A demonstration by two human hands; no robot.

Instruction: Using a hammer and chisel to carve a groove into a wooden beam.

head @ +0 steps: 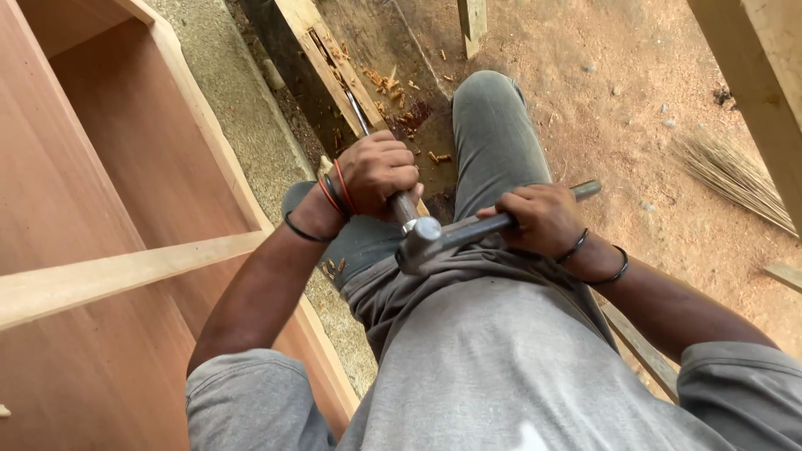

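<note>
Both hands clenched, arms reaching forward and down.
The left hand [378, 174] is a closed fist with its wrist bent; the right hand [539, 219] is curled closed, knuckles up, just beside it.

Brown wooden cabinet [125, 192], straw broom [735, 171], wood chips [388, 83]

Soft, even daylight fills the scene, bright without being harsh. The sandy ground [635, 100] on the far right is the lightest part, slightly washed out. Shadows are weak and diffuse; the darkest patch lies in the far middle, beside the wooden plank [322, 50]. A small glint shows on the hammer head [424, 230], otherwise no glare. The middle is sharp, bracelets and knuckles clear. The grey shirt [501, 367] nearest the camera is a little soft, and straight edges of the cabinet [125, 167] on the left splay outward towards the frame's border.
</note>
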